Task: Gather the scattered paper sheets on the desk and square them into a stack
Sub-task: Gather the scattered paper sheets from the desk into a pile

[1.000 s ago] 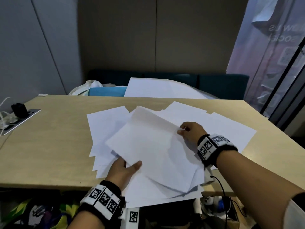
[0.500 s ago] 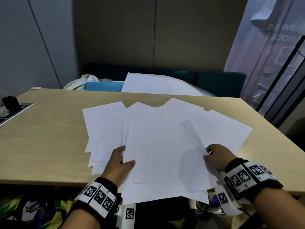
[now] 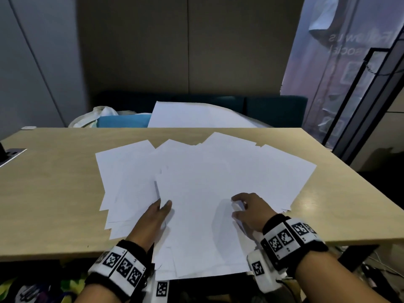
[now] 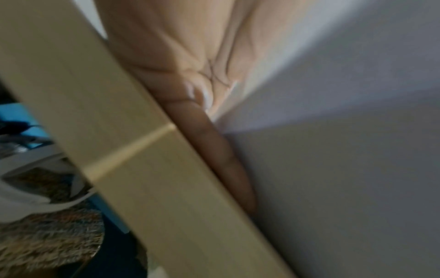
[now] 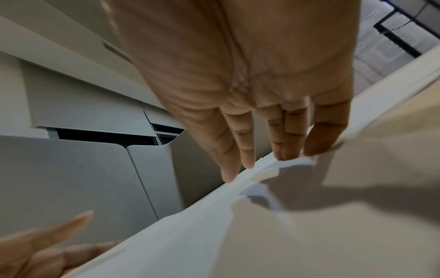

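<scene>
Paper sheets [image 3: 196,182] lie fanned over one another at the middle of the wooden desk [image 3: 48,193], their near ends hanging over the desk's 6 o'clock edge. The left hand [image 3: 153,219] rests on the pile's left side at about 7 o'clock, fingers straight, thumb on top of the upper sheets; the left wrist view shows its fingers [image 4: 214,150] wedged between paper and desk, so whether it grips is unclear. The right hand [image 3: 249,211] sits at 4 o'clock of the pile, fingers straight, their tips [image 5: 247,159] touching a sheet edge that curls up beneath them, not closed on anything. Both wrists wear marker-patterned bands. At the desk's 9 o'clock edge lies a power strip [image 3: 12,155]. Beyond the 12 o'clock edge a large white sheet [image 3: 196,117] leans on a dark teal sofa [image 3: 273,110], with a blue box [image 3: 122,121] and a white bag [image 3: 98,114] at 11 o'clock. Bare desk surface stretches left of the pile toward 9 o'clock and right toward 3 o'clock.
</scene>
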`<state>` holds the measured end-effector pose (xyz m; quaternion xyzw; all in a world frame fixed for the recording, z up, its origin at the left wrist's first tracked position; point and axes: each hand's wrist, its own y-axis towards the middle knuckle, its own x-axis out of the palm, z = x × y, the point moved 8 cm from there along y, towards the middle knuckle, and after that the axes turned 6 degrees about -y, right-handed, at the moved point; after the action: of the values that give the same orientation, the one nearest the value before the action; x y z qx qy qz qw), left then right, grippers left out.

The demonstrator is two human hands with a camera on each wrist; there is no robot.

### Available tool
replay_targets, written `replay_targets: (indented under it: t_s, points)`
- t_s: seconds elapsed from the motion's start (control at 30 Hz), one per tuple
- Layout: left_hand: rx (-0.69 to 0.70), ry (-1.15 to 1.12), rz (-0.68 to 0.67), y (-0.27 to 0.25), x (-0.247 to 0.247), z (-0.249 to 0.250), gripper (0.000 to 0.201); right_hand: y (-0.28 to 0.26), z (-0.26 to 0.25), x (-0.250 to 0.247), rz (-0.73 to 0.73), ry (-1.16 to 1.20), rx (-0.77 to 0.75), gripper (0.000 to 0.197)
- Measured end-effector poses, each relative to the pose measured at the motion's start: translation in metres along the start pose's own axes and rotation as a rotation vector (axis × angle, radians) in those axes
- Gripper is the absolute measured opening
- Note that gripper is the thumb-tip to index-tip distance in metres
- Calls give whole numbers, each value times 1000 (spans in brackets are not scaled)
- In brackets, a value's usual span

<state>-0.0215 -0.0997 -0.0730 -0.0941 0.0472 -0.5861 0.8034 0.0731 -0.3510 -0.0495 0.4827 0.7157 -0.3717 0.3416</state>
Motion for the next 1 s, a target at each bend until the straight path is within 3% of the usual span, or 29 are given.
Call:
replay_targets:
  t_s: [0.2, 0.27, 0.37, 0.43, 0.5, 0.6, 0.77, 1.0]
  points:
    - [145, 206, -26, -10, 22, 8, 92, 1, -5, 1, -62, 86, -34, 44]
    - [146, 178, -2, -8, 18, 7, 93, 10, 8, -16, -38, 178, 43, 42]
    - [166, 154, 18, -8, 8, 12, 97, 24, 49, -68, 111, 212, 271, 48]
    - [159, 121, 32, -4, -1, 13, 97, 25, 80, -96, 135, -2, 431, 55]
    - [132, 88, 56, -1, -7, 11, 93, 19, 96, -113, 124, -189, 488, 68]
    - [114, 45, 92, 4, -15, 4, 92, 28, 103, -119, 97, -258, 478, 82]
    - [141, 49, 110, 6, -18, -3, 78, 48, 73, -111, 90, -192, 384, 51]
    - [189, 87, 151, 0, -19, 2, 77, 69, 87, -90, -13, -410, 355, 62]
